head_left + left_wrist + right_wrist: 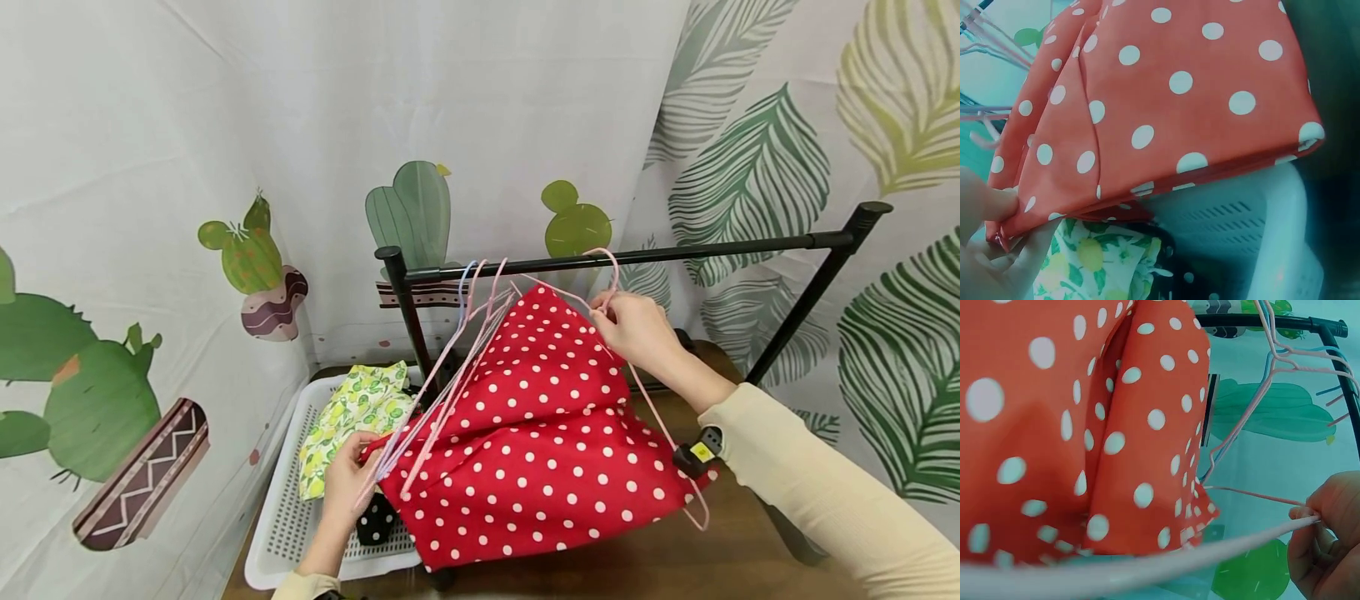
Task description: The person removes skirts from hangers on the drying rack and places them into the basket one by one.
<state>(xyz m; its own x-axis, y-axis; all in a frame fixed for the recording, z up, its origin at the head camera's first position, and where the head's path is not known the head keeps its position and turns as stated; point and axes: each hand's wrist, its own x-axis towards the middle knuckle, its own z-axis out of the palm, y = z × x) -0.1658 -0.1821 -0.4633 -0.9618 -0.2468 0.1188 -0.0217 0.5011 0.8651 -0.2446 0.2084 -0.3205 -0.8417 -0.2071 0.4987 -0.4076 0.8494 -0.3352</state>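
A red cloth with white polka dots point(540, 442) hangs spread below the rack's bar, its folded edge showing in the left wrist view. My left hand point(348, 479) pinches the cloth's left corner between thumb and fingers. Up at the bar, my right hand point(633, 325) grips a pink hanger point(660, 417) just under its hook. One arm of that hanger slopes down along the cloth's right side; part of it is hidden by the cloth. Several other pink and lilac hangers point(468, 350) hang on the bar left of the cloth, near my left hand.
A black rack bar point(720, 252) crosses above a brown table point(645, 558). A white perforated basket point(281, 500) stands at the left, holding a lemon-print cloth point(360, 408) and a black polka-dot cloth point(375, 521). Curtains with cactus and leaf prints hang behind.
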